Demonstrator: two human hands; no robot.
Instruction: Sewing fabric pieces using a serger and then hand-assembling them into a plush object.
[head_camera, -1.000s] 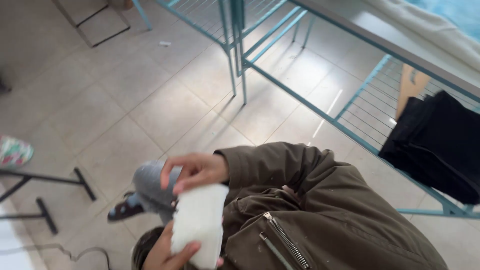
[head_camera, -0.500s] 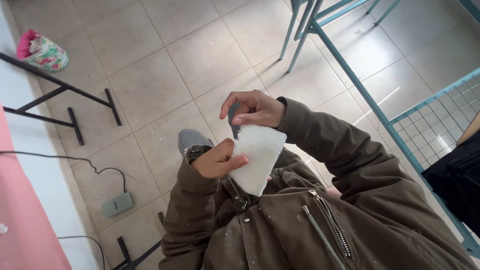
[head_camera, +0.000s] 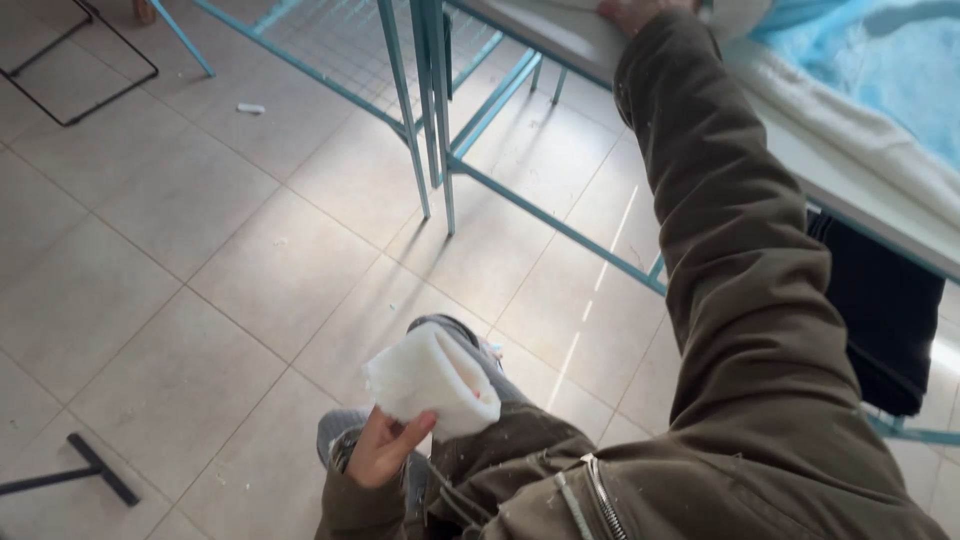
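Fingers of the left hand (head_camera: 385, 448) pinch a white pad (head_camera: 432, 382).

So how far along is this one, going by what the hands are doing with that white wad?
The left hand holds a folded white wad of padding above the knee, so it is picked up and folded. The right hand reaches out to the edge of the white table, beside the blue fabric. The wad has not reached the table.
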